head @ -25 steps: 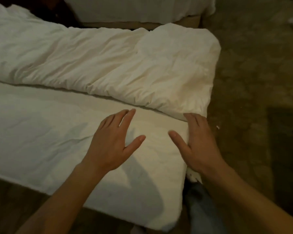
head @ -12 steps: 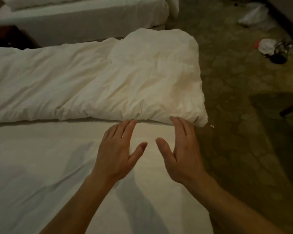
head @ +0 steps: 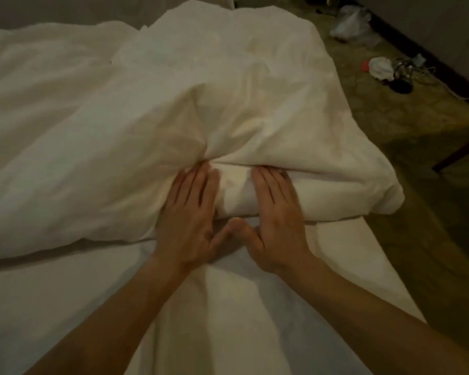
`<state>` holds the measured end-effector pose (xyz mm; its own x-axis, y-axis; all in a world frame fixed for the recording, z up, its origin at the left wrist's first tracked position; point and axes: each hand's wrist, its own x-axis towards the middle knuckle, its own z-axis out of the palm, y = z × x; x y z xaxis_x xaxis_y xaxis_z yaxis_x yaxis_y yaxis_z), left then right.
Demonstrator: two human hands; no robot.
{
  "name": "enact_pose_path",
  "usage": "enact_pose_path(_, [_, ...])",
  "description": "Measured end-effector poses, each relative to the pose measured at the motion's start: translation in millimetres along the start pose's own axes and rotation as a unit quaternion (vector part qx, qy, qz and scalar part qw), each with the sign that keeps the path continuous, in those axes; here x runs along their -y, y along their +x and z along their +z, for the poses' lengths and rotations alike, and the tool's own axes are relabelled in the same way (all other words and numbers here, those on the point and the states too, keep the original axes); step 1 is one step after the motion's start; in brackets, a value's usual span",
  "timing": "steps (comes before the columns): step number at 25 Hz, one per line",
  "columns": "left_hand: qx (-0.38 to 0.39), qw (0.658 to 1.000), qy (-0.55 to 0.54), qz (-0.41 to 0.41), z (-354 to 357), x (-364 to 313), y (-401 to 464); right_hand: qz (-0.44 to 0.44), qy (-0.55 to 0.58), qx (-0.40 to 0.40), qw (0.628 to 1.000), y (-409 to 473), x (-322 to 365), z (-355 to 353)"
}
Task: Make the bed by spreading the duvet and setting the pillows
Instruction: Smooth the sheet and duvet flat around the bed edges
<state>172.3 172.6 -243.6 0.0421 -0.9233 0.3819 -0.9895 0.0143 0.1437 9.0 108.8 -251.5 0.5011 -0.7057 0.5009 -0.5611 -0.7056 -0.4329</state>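
A white, crumpled duvet (head: pixel 255 104) lies folded in a long roll across the far half of the bed, its end bulging over the right edge. The bare white sheet (head: pixel 65 307) covers the near half. My left hand (head: pixel 190 220) and my right hand (head: pixel 276 223) lie side by side on the duvet's near folded edge. Their fingers are straight and press into a crease, where the fingertips are hidden. The two thumbs touch each other on the sheet just below the fold. No pillow is in view.
Patterned carpet (head: pixel 390 125) runs along the bed's right side. On it by the far wall lie a plastic bag (head: pixel 352 21), a white cloth (head: pixel 381 67) and a black object with cables (head: pixel 402 85). A dark furniture leg (head: pixel 460 152) stands at right.
Both hands moved forward from the bare sheet onto the duvet's near edge and came together. The view has closed in on the duvet's right end.
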Motion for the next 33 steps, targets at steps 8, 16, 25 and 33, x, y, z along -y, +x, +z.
enact_pose_path(8, [-0.036,0.998,-0.045,-0.003,15.8,24.1,43.5,-0.005,-0.066,-0.032,0.997,42.5,-23.4,30.3])
enact_pose_path(16, [-0.058,0.997,-0.052,-0.029,-85.0,-40.3,20.6,-0.029,0.002,-0.026,0.999,25.5,21.1,-66.6])
enact_pose_path(25, [0.009,0.996,-0.084,0.015,-155.5,-158.1,-108.6,-0.116,0.041,-0.002,0.992,-120.0,55.4,-179.7])
enact_pose_path(33, [-0.020,0.994,-0.112,-0.006,-134.2,-145.5,-172.1,-0.049,0.076,0.020,0.996,-171.6,84.9,-154.0])
